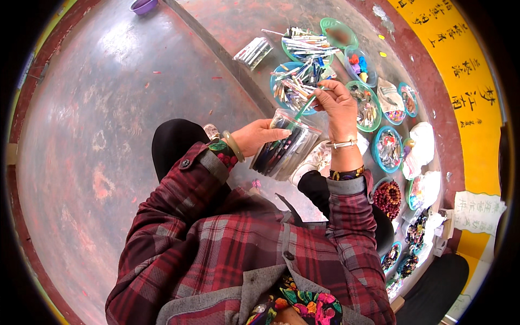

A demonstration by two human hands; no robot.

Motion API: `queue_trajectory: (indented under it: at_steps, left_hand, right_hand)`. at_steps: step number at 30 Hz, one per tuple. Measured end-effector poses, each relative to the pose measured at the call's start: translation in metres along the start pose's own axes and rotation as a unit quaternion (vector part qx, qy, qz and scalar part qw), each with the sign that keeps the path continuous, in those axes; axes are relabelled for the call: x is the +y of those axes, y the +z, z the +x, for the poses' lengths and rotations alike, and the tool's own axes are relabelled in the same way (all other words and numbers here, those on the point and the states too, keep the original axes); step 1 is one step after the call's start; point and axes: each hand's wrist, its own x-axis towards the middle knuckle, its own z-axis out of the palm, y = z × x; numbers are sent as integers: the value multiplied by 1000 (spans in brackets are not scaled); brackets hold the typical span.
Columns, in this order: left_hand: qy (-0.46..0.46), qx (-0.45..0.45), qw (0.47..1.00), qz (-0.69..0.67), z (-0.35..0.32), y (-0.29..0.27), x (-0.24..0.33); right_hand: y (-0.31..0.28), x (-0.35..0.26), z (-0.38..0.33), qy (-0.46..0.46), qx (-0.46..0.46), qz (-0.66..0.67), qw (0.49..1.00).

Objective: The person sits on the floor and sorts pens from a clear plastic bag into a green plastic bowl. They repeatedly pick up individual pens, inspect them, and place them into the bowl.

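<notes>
My left hand (253, 137) grips a clear plastic bag (306, 145) by its upper left edge, thumb across the front. Several dark pens (277, 154) stand slanted inside it. Above the bag's open mouth, my right hand (337, 111) pinches a slim green pen (304, 107) between thumb and fingers. The pen slants down, its lower end at or inside the mouth; exactly how deep I cannot tell. Just beyond my right hand sits a blue basin (278, 81) heaped with loose pens (295, 89).
Beyond it are a green basin (285, 49) of pens and a bundle of white pens (253, 53). To the right stand a green basin (374, 126), a blue basin (375, 154) of small items and dark red beads (387, 199). A purple basin (143, 6) lies far left.
</notes>
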Motion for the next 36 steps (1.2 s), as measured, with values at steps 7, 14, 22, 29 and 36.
queue_trajectory:
  at_steps: [7, 14, 22, 29, 36]
  left_hand:
    - [24, 21, 999, -4, 0, 1, 5]
    - [40, 19, 999, -23, 0, -1, 5]
    - [44, 18, 998, -28, 1, -6, 1]
    - [87, 87, 992, -14, -2, -4, 8]
    - [252, 199, 945, 54, -16, -1, 47]
  right_hand:
    - [15, 22, -6, -6, -19, -8, 1000]
    - [26, 29, -13, -64, -16, -109, 992]
    - [34, 19, -18, -247, 4, -272, 930]
    - [21, 12, -2, -78, 17, -117, 990]
    - [-112, 111, 57, -23, 125, -223, 966]
